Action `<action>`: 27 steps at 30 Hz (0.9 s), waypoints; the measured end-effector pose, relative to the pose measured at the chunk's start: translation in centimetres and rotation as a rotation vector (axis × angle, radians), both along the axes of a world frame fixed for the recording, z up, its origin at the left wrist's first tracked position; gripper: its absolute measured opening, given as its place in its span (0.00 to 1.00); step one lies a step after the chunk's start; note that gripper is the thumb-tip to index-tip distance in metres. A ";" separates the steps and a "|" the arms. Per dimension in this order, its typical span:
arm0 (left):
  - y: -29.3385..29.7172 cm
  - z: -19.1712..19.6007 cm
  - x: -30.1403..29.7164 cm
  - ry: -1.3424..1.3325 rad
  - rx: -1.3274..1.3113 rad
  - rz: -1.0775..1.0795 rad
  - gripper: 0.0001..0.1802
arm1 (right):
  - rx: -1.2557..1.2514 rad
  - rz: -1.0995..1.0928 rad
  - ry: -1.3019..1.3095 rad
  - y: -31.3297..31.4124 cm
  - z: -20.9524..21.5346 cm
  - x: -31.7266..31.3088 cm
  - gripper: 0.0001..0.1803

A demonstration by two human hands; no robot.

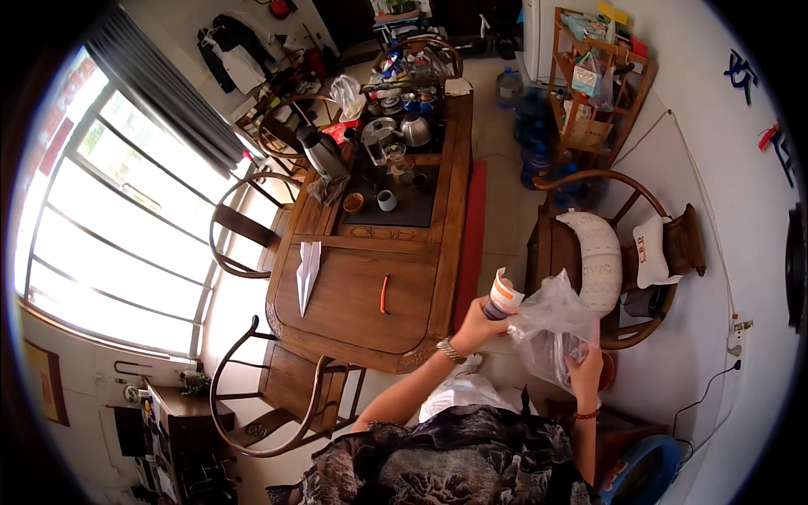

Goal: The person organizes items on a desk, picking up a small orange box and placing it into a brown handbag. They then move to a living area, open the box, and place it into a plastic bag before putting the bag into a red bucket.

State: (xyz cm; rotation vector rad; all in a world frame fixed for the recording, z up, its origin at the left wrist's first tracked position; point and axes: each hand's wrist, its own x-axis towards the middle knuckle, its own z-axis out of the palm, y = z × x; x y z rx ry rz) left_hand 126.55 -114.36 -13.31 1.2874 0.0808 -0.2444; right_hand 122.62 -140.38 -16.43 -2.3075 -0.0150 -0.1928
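My left hand (476, 326), with a metal watch on its wrist, is closed around a white, orange and dark cylinder (505, 295); what kind it is, I cannot make out. Crumpled in my right hand (586, 369) is a clear plastic bag (545, 324), which spreads toward the cylinder and seems to meet it. Both hands are held off the right side of a wooden tea table (353, 332). A folded paper plane (308, 276) lies on that table, and right of it a thin, curved red strip (385, 294).
Toward the far end of the table are a tea tray (404, 210), a small cup (386, 200), a kettle (415, 129) and a thermos (322, 153). Wooden chairs (278, 396) flank the table. A cushioned armchair (589, 261) and a shelf (589, 93) stand on the right.
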 end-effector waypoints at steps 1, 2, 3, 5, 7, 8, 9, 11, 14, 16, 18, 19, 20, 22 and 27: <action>0.9 0.1 -0.3 -0.019 0.158 -0.009 0.10 | 0.026 -0.023 0.138 -0.6 -0.3 0.3 0.49; 2.2 -1.0 -0.7 -0.084 0.364 0.018 0.12 | 0.054 -0.049 0.278 -1.0 -0.5 0.5 0.51; 3.2 -1.4 -1.4 0.000 0.427 0.066 0.14 | -0.014 0.046 0.216 -0.8 -0.3 0.9 0.56; 3.1 -0.8 -1.5 0.009 0.490 0.102 0.19 | -0.100 -0.022 0.181 -1.7 -0.9 1.4 0.57; 1.7 1.5 -1.9 -0.116 0.512 0.093 0.23 | -0.206 -0.027 0.186 -2.2 -2.5 2.2 0.59; 0.6 2.4 -2.1 -0.091 0.348 -0.022 0.23 | -0.177 -0.012 0.227 -2.8 -2.8 2.4 0.59; -0.4 3.3 -2.8 -0.056 0.197 -0.122 0.23 | -0.135 0.021 0.272 -1.6 -1.6 3.0 0.58; -1.8 3.3 -3.1 0.003 0.003 -0.476 0.25 | -0.013 0.109 0.314 0.3 -0.1 3.8 0.57; -3.7 -0.6 -2.3 0.173 0.268 -0.598 0.30 | 0.133 0.330 0.319 2.5 2.6 3.5 0.56; -2.7 0.0 -0.5 0.312 0.175 -0.745 0.32 | 0.069 0.284 0.267 1.9 1.8 3.5 0.56; -2.0 -1.8 -0.3 0.129 0.251 -0.907 0.31 | 0.058 0.286 0.325 1.2 1.5 3.4 0.57; -1.8 -2.4 -0.3 0.163 0.267 -0.917 0.31 | 0.019 0.265 0.246 1.1 1.3 3.4 0.58; -1.9 -2.6 0.1 0.196 0.281 -0.930 0.32 | 0.029 0.267 0.301 1.1 1.9 3.4 0.58; -2.7 -3.4 0.6 0.271 0.258 -0.877 0.31 | 0.049 0.261 0.409 0.9 3.5 3.4 0.58; -3.5 -13.9 0.8 -0.070 0.463 -0.698 0.34 | 0.088 0.560 0.404 6.2 3.7 1.8 0.60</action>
